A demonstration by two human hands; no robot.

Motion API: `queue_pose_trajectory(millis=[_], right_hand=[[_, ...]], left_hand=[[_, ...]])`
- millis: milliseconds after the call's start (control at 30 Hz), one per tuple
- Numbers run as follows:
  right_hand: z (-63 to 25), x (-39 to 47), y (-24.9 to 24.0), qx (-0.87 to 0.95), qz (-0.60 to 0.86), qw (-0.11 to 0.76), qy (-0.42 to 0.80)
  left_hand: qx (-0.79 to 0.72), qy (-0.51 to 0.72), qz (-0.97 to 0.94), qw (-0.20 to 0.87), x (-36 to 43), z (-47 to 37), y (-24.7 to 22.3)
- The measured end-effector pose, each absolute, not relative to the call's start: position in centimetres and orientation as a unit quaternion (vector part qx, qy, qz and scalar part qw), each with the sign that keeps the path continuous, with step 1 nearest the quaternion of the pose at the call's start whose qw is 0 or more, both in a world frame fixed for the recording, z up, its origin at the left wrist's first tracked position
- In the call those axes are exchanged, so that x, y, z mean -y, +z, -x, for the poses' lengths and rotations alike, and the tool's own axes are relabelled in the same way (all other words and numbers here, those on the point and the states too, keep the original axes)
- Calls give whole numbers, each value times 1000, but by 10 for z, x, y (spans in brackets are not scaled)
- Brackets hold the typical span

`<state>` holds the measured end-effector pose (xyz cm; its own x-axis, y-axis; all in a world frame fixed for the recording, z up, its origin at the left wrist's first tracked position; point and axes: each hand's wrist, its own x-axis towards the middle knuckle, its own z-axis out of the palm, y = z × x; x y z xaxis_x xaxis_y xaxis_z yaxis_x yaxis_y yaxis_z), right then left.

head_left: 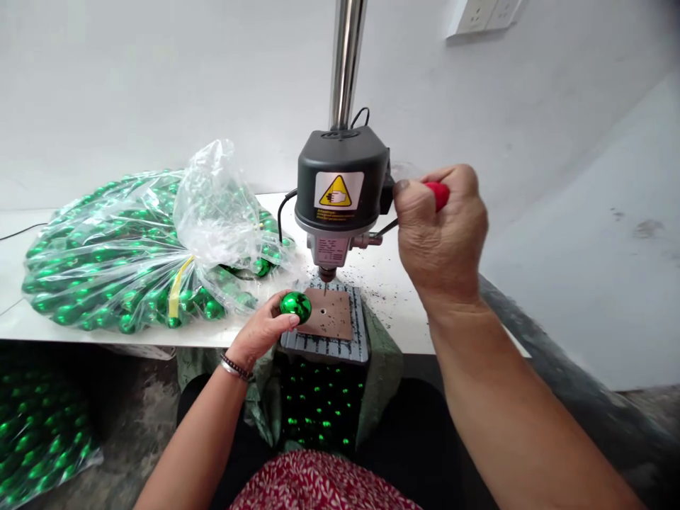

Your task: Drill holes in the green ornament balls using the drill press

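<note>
Grasping one glossy green ball (296, 306), our left hand (265, 327) lies at seven o'clock from the drill head (340, 159); thumb in front, other fingers partly hidden behind. Ball: just beside the drill bit (326, 288), at eight o'clock from its tip; whether it touches the brown board (340, 326), we cannot tell. Right hand (443, 234), also ours: between three and four o'clock from the head, fingers clenched round a red handle (440, 196), of which a short length shows. Head: dark grey cover, yellow warning label (338, 191), shiny metal column (348, 64) rising at twelve o'clock. We record the board at six o'clock, pierced by one small hole, lying on a grey grooved plate (295, 344). Bench (409, 333): white, dark crumbs scattered near the plate. Between eight and nine o'clock, we list one clear plastic bag (210, 191), full of green balls, a yellow strip (175, 297) at its gathered neck. Near eight o'clock, lower than the bench, a second bag (47, 432) of green balls, in shade. At six o'clock, below the plate, more green balls glint beside green cloth (380, 354). Between one and two o'clock, white wall sockets (481, 14).
</note>
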<state>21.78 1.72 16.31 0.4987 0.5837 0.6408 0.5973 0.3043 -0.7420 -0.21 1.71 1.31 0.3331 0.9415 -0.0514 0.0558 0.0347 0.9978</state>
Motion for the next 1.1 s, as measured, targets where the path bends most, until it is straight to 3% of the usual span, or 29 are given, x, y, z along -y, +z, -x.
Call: queue_pose_trajectory(millis=[100, 333, 467, 667, 1100], right_hand=[[-218, -16, 164, 503, 591, 631, 2], [-217, -16, 162, 518, 565, 642, -18], [-219, -21, 168, 528, 574, 625, -13], [-226, -41, 185, 524, 622, 582, 11], [-226, -45, 188, 515, 614, 597, 17]], left_hand=[[-446, 357, -578, 583, -13, -4, 9], [-480, 317, -692, 437, -20, -19, 13], [-495, 334, -662, 454, -26, -28, 6], [-553, 341, -650, 394, -32, -34, 6], [-553, 326, -661, 388, -39, -46, -7]])
